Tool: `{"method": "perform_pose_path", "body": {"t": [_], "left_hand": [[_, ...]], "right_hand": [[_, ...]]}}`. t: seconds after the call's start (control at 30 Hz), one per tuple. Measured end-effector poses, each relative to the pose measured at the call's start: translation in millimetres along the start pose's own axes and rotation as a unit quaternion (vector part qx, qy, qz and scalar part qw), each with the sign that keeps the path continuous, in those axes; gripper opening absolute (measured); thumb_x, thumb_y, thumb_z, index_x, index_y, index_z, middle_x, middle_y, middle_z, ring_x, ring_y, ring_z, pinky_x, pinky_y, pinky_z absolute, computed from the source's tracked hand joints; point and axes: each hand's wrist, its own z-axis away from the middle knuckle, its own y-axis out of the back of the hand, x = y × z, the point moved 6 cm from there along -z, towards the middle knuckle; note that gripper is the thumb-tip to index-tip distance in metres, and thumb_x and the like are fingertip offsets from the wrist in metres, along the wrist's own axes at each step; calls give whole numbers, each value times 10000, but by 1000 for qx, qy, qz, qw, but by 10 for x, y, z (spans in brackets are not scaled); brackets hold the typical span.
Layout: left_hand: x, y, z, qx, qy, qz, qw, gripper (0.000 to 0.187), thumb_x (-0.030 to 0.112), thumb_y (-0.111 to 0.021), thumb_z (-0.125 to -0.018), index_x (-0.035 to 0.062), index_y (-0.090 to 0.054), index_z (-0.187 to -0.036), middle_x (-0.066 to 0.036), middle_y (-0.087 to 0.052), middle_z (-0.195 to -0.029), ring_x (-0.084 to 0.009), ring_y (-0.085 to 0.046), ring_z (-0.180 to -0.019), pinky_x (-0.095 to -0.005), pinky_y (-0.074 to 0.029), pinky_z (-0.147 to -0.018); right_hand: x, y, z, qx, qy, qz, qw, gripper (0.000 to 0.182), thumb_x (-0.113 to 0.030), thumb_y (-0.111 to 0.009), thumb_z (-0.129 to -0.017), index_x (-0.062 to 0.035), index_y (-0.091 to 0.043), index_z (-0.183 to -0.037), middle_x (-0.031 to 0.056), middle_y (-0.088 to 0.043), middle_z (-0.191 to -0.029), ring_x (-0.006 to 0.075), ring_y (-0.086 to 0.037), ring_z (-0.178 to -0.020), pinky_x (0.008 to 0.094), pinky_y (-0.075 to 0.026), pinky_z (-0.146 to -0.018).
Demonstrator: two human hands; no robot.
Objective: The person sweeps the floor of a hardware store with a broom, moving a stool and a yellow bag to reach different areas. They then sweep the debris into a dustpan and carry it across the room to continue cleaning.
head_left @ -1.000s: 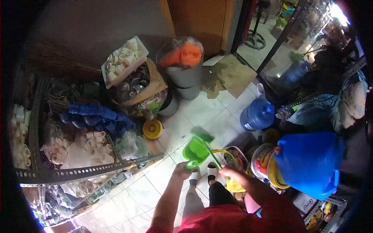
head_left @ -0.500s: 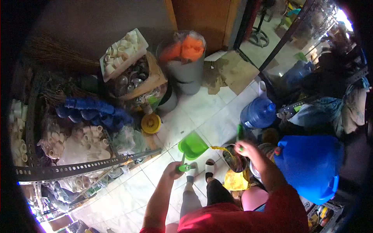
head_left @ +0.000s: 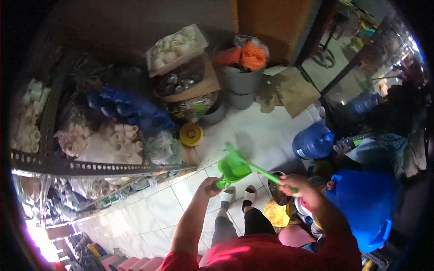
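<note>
My left hand (head_left: 210,187) is closed around the handle of a green dustpan (head_left: 239,170), held out over the tiled floor in front of my feet. In my right hand (head_left: 296,187) is the handle of a green hand brush (head_left: 260,170). Its shaft slants up and to the left, and the blurred brush head overlaps the back edge of the dustpan in this view. Near my right hand are a dark round container (head_left: 274,184) and a yellow bag (head_left: 276,213).
A blue water jug (head_left: 313,142) lies on the floor at the right, beyond a large blue jerrycan (head_left: 364,207). Grey bins (head_left: 244,83), a yellow round lid (head_left: 191,134) and a box of white pipe fittings (head_left: 176,47) stand ahead. A metal shelf (head_left: 99,168) runs along the left.
The brush has swung left from beside my right hand, its head now at the dustpan. My right hand has turned with it. The whole view has shifted slightly.
</note>
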Motion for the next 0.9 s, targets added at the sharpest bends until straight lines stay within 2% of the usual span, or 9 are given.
{"method": "perform_pose_path", "body": {"t": [0.27,0.33,0.53,0.57,0.6,0.63,0.73,0.8,0.9], "left_hand": [[-519,1207,940,109,-66,122,984,293,157,-463,-779,-77,-421,-950,-136,-512,-793,-187,-532,-618,-240,-465,-506],[-731,1682,1112,23,-84,196,977,285,174,-458,-772,-62,-415,-925,-119,-492,-772,-169,-506,-582,-229,-429,-453],[-968,2375,1777,-13,-40,306,951,103,114,-409,-756,42,-432,-826,-38,-481,-754,-120,-490,-621,-216,-417,-520],[-974,2507,1819,-7,-16,370,929,69,89,-400,-746,86,-450,-794,-3,-484,-734,-102,-487,-646,-196,-413,-544],[-836,2765,1820,57,-120,10,991,55,92,-395,-750,89,-443,-776,-3,-477,-718,-110,-487,-632,-207,-411,-533],[-672,2992,1767,113,-208,-353,905,46,94,-390,-754,93,-437,-759,-3,-471,-702,-119,-486,-618,-218,-409,-522],[-418,3453,1541,179,-385,-719,550,98,153,-392,-775,99,-447,-715,-51,-465,-619,-166,-468,-553,-261,-394,-489],[-221,3621,1462,165,-385,-677,605,131,195,-419,-777,93,-476,-718,-87,-482,-610,-200,-470,-551,-281,-392,-490],[-53,3764,1490,120,-340,-641,677,178,227,-424,-792,65,-489,-758,-101,-503,-662,-197,-489,-566,-276,-404,-487]], "right_hand": [[-1234,899,-1000,328,151,420,833,77,-84,-458,-712,-38,-468,-651,81,-454,-489,177,-440,-387,307,-335,-323],[-1119,872,-1576,345,189,267,880,152,-72,-494,-660,-22,-470,-518,108,-484,-494,196,-463,-402,338,-355,-348],[563,88,-3267,333,105,709,612,584,-157,-587,-618,-20,-374,-1144,186,-563,-867,256,-574,-678,344,-461,-614],[935,-195,-2956,263,16,619,740,606,-253,-481,-739,-39,-199,-1230,194,-548,-905,254,-576,-663,366,-461,-616],[1342,-291,-2902,240,12,634,735,516,-334,-319,-815,-37,-220,-1225,169,-569,-846,248,-580,-639,384,-459,-605],[1822,-277,-2893,227,-8,649,727,489,-398,-304,-807,-28,-310,-1128,150,-565,-786,250,-558,-591,387,-445,-567],[3112,-171,-2861,186,-35,660,727,580,-535,-283,-785,-9,-492,-910,103,-552,-658,256,-507,-489,400,-411,-490],[3763,276,-3056,92,-54,594,797,551,-520,-313,-783,-10,-477,-914,87,-543,-647,263,-499,-484,416,-406,-492],[3056,-819,-1542,70,-56,285,954,431,-81,-489,-735,-105,-336,-1138,25,-412,-504,141,-407,-344,288,-322,-295]]}}
